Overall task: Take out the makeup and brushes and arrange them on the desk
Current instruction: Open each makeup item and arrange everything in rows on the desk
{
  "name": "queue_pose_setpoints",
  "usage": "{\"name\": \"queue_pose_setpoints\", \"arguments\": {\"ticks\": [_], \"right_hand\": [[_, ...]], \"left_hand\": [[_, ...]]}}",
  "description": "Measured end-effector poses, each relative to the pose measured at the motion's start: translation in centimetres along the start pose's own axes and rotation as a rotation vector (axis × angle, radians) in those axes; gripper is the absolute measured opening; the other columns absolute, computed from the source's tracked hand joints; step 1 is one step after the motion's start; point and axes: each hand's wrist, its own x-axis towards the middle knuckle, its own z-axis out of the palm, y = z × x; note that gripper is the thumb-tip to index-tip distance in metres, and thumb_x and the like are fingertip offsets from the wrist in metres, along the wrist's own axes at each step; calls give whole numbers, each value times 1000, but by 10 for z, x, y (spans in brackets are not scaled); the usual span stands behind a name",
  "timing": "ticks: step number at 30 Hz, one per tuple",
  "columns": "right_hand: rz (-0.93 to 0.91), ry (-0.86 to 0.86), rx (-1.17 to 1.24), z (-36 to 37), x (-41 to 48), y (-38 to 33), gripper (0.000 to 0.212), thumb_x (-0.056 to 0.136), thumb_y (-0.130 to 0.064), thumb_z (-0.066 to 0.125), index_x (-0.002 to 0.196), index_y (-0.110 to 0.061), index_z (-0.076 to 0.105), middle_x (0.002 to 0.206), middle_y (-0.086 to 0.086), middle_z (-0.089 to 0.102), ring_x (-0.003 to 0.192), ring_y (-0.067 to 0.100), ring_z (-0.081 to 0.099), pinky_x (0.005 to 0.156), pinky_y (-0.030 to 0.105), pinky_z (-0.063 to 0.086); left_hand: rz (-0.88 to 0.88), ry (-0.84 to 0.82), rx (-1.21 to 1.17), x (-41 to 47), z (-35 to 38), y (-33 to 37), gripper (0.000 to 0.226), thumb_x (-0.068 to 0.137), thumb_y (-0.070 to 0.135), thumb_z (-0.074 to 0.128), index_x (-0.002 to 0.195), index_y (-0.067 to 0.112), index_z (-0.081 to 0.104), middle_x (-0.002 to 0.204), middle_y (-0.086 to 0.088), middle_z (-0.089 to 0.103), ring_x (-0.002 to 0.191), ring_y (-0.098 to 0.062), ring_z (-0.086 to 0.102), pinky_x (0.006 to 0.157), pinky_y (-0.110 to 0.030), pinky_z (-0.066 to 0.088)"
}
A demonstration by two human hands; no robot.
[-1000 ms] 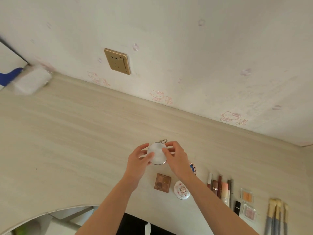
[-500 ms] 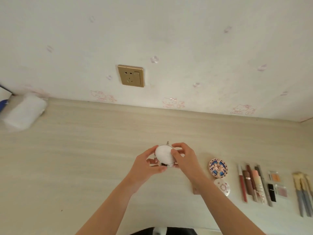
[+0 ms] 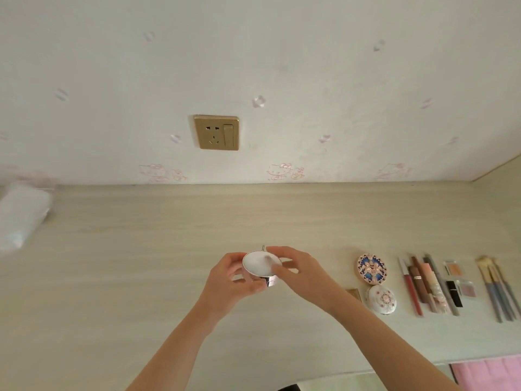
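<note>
A round white compact (image 3: 260, 266) with a silver rim is held above the middle of the wooden desk (image 3: 141, 249). My left hand (image 3: 229, 280) grips it from below and the left. My right hand (image 3: 298, 273) pinches its right edge, thumb on the lid. To the right lie a blue patterned compact (image 3: 371, 268), a white floral compact (image 3: 382, 299), a row of lip pencils and lipsticks (image 3: 423, 283), small blush pans (image 3: 454, 268) and several brushes (image 3: 496, 289).
A white tissue pack (image 3: 21, 215) lies at the desk's far left by the wall. A gold wall socket (image 3: 216, 132) sits above the desk. A small brown palette (image 3: 353, 293) is partly hidden behind my right forearm. Pink fabric (image 3: 487, 372) shows at lower right.
The view has swung left and levelled out. Both hands keep hold of the white compact, which now tilts so its silver side shows.
</note>
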Motion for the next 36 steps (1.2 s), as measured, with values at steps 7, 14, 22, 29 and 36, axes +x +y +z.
{"name": "queue_pose_setpoints", "arguments": {"ticks": [7, 14, 22, 29, 36], "right_hand": [[-203, -118, -237, -6, 25, 33, 49, 85, -41, 66, 131, -43, 49, 127, -25, 50, 116, -11, 46, 92, 14, 45], [-406, -109, -343, -13, 62, 65, 58, 82, -47, 68, 135, -45, 43, 129, -31, 47, 122, -8, 44, 101, 22, 41], [-607, -105, -547, -8, 76, 85, 64, 81, -54, 64, 138, -42, 38, 137, -24, 40, 124, -7, 39, 104, 22, 38], [-722, 115, -746, 9, 55, 89, 69, 72, -67, 66, 132, -46, 39, 131, -30, 41, 115, -4, 46, 89, 31, 48], [-749, 182, -615, 28, 10, 87, 63, 71, -56, 73, 128, -38, 51, 123, -23, 53, 109, -2, 50, 93, 29, 47]], "left_hand": [[34, 11, 36, 26, -5, -19, 70, 55, 25, 87, 120, 27, 60, 109, 11, 71, 103, -9, 66, 82, -22, 53], [196, -1, 26, 51, -2, -39, 64, 52, 24, 89, 111, 35, 67, 113, 7, 70, 105, -12, 66, 82, -20, 52], [300, -31, -53, 69, -1, -77, 71, 54, 1, 87, 116, 25, 65, 120, 3, 68, 92, -27, 71, 71, -26, 55], [467, -44, -20, 59, 0, -92, 71, 53, 10, 90, 115, 33, 66, 120, 4, 67, 94, -26, 71, 76, -25, 56], [489, -70, 33, 16, -2, -96, 80, 56, 10, 89, 127, 32, 58, 101, -9, 74, 84, -20, 70, 75, -24, 54]]}}
